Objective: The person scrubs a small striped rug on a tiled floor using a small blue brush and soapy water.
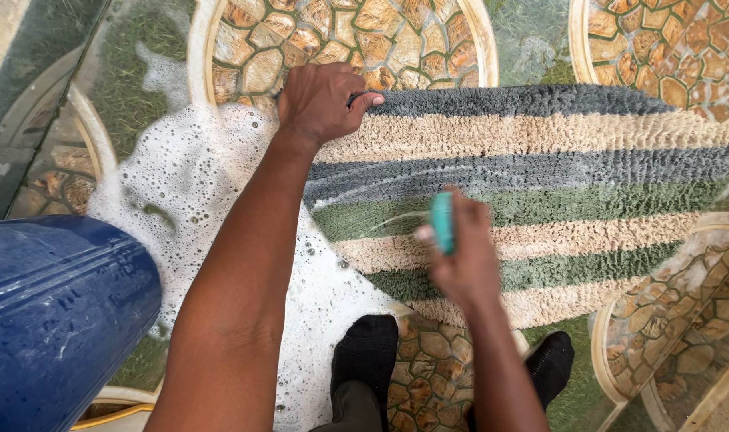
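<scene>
A: Where the striped rug [540,184] lies flat on wet patterned paving [428,376], what holds it?
B: Left hand [324,100] clenches its corner; right hand [460,248], fingers closed, grips a teal brush [442,222] on the pile.

A home yard: stone-patterned paving [340,40], soapy water [196,176], blue barrel [52,304].

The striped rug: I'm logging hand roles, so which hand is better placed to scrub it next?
Likely the right hand: it holds the teal brush over the rug. The left hand grips its corner.
</scene>
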